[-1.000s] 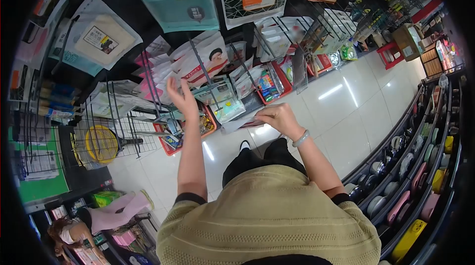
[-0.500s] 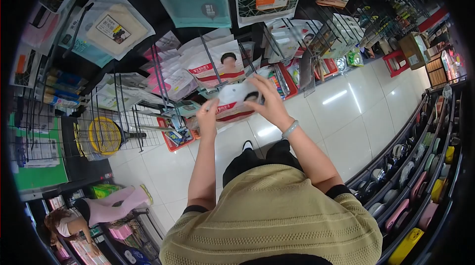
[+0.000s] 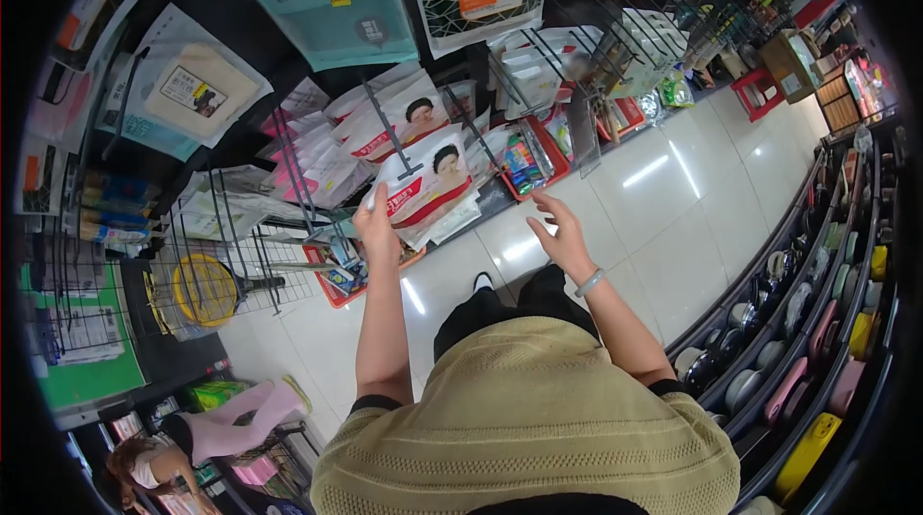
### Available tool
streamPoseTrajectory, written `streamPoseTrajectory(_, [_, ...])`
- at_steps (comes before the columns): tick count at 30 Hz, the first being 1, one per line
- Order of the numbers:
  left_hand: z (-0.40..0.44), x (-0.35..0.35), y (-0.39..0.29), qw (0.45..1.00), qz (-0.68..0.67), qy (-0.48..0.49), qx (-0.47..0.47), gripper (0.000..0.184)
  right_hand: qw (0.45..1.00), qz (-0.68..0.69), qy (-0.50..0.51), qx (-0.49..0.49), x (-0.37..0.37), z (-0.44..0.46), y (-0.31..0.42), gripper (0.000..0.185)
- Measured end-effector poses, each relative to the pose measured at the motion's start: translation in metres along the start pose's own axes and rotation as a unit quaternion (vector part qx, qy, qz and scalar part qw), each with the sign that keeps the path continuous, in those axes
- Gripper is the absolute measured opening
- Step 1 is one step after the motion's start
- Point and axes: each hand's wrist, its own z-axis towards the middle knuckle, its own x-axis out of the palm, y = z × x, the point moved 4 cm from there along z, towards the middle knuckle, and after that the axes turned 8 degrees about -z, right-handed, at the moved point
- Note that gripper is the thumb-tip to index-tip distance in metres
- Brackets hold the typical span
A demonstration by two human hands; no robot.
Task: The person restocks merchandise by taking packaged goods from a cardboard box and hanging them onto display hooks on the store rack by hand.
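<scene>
A white plastic packet [image 3: 424,190] with a red label and a printed picture of a dark-haired head hangs on a metal display hook [image 3: 386,125]. My left hand [image 3: 376,224] is closed on its lower left edge; part of the fingers is hidden behind it. Off to the right, apart from the packet, my right hand [image 3: 561,238] holds nothing above the floor, its fingers curved and apart. Behind the held packet, similar white packets [image 3: 411,111] hang on the rack.
Pink packets [image 3: 312,164] hang to the left, above a wire basket [image 3: 274,260] and a yellow racket [image 3: 205,289]. Red trays [image 3: 550,154] line the low shelf. Pans and other goods fill the shelves [image 3: 788,361] at right. Another person [image 3: 178,443] bends at lower left.
The packet, held in both hands before, is now up on the hook. My right hand has let go and drawn back to the right. My left hand has shifted slightly left.
</scene>
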Motion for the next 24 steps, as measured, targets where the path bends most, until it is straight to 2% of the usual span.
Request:
streamPoseTrajectory(9, [0.013,-0.003,0.004,0.999,0.004,0.023,0.032,0.021,0.998,0.028,-0.004,0.060,-0.007,-0.019,-0.033,0.037])
streamPoseTrajectory(13, [0.048,-0.004,0.009,0.996,0.010,0.001,0.084,0.020,0.996,0.044,-0.006,0.072,-0.010,-0.018,-0.036,0.036])
streamPoseTrajectory(16, [0.077,-0.004,0.010,0.996,0.019,-0.003,0.082,0.017,0.996,0.049,-0.012,0.079,-0.012,-0.017,-0.039,0.036])
streamPoseTrajectory(17, [0.086,-0.005,0.010,0.996,0.003,0.027,0.083,0.016,0.995,0.050,-0.015,0.081,-0.014,-0.017,-0.041,0.036])
streamPoseTrajectory(20, [0.089,0.000,0.001,0.993,0.036,-0.001,0.110,0.017,0.994,0.044,-0.026,0.100,-0.022,-0.021,-0.047,0.035])
streamPoseTrajectory(22, [0.095,-0.014,0.008,0.978,0.111,-0.017,0.176,0.026,0.992,0.042,-0.020,0.115,-0.027,-0.025,-0.055,0.035])
streamPoseTrajectory(23, [0.077,-0.002,0.002,0.978,0.103,-0.022,0.180,0.032,0.991,0.038,-0.024,0.126,-0.033,-0.029,-0.062,0.035])
streamPoseTrajectory(24, [0.078,-0.014,0.013,0.967,0.193,-0.050,0.161,0.036,0.993,0.039,-0.024,0.113,-0.038,-0.031,-0.068,0.035])
